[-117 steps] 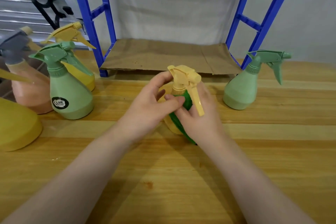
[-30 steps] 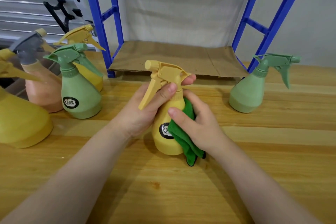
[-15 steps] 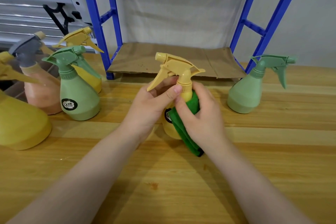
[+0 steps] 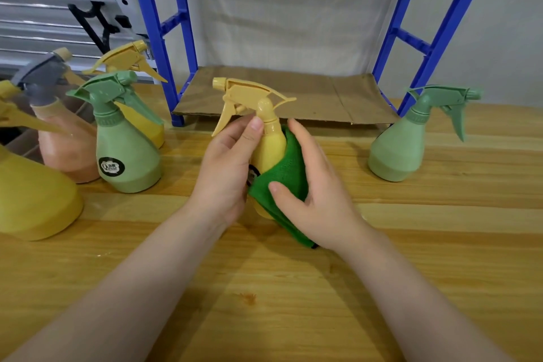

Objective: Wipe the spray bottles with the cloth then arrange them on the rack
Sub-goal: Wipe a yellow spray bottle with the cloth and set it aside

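Yellow spray bottle [image 4: 269, 144] standing on the tabletop [image 4: 293, 303] between both hands: left hand [image 4: 226, 173] gripping the neck under the trigger, right hand [image 4: 311, 191] pressing the green cloth [image 4: 282, 179] around the body. Probably light, smooth, slippery plastic; neck safest for holding.

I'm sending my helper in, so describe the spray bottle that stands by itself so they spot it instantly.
Find the blue metal rack at the back of the wooden table. By its right leg stands a pale green plastic spray bottle, alone, label hidden, nozzle pointing right; the others cluster left.
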The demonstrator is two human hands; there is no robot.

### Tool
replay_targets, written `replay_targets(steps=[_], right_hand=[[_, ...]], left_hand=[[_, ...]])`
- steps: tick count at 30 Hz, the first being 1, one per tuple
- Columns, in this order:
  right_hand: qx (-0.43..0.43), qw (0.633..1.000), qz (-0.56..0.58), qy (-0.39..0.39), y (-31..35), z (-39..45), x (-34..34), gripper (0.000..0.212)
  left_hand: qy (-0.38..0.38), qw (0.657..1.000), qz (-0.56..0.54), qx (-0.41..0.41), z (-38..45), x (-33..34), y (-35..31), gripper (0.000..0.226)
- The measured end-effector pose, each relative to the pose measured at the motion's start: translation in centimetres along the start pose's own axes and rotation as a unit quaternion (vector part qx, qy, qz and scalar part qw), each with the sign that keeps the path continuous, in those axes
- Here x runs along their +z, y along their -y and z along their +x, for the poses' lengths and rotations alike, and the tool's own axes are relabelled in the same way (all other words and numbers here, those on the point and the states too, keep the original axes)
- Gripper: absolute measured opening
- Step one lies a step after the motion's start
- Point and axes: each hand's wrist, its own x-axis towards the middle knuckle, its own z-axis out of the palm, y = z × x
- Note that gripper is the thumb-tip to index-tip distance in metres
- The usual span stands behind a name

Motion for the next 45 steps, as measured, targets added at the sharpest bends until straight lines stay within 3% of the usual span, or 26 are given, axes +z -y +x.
replay_targets(steps=[3, 6, 10, 17, 20, 35, 45], right_hand=[[0.004, 0.998, 0.036, -0.047, 0.0, 0.1, -0.1, 0.079], [0.002, 0.995, 0.065, -0.079, 0.0, 0.3, -0.1, 0.060], [-0.014, 0.994, 0.070, -0.087, 0.0, 0.2, 0.1, 0.044], [-0.033, 0.997, 0.038, -0.054, -0.2, 0.2, -0.2, 0.050], [-0.033, 0.997, 0.063, -0.044, -0.3, 0.4, -0.2, 0.042], [0.007, 0.990, 0.138, -0.009, -1.2, 0.1, 0.9, 0.067], [-0.006, 0.994, 0.111, -0.003, -1.3, 0.1, 0.6, 0.068]], left_hand=[[0.006, 1.000, 0.000, -0.005, 0.0, -0.1, 0.0, 0.034], [0.045, 0.999, 0.012, 0.021, 0.0, -0.1, 0.1, 0.042], [0.087, 0.995, 0.047, 0.028, -0.1, -0.2, 0.3, 0.034], [0.151, 0.984, 0.088, 0.047, -0.5, 0.0, -0.1, 0.025], [0.143, 0.985, 0.074, 0.061, -0.8, 0.3, -0.1, 0.025], [0.010, 0.987, -0.098, 0.123, 1.0, -1.4, -2.1, 0.026], [0.056, 0.992, -0.016, 0.114, 0.8, -1.3, -2.1, 0.027]])
